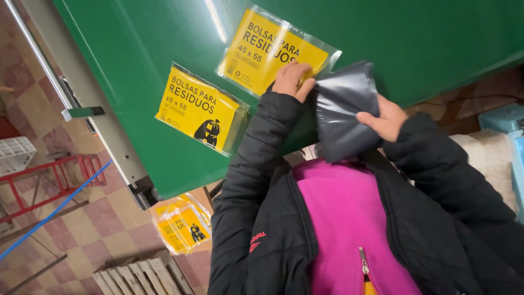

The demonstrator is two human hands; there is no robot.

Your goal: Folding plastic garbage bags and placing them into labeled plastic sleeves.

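I hold a folded black bag (345,109) between both hands, just above the green surface (164,49). My left hand (293,80) pinches its left edge and also touches the yellow packet (267,46); my right hand (385,119) grips its right side.

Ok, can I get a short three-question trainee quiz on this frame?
1. True or false: the right hand grips the black bundle.
2. How many yellow packets lie on the green table? A) one B) two C) four
3. Which packet do the fingers of the left hand rest on?

Key: 1 true. 2 B. 3 the upper packet, next to the bundle.
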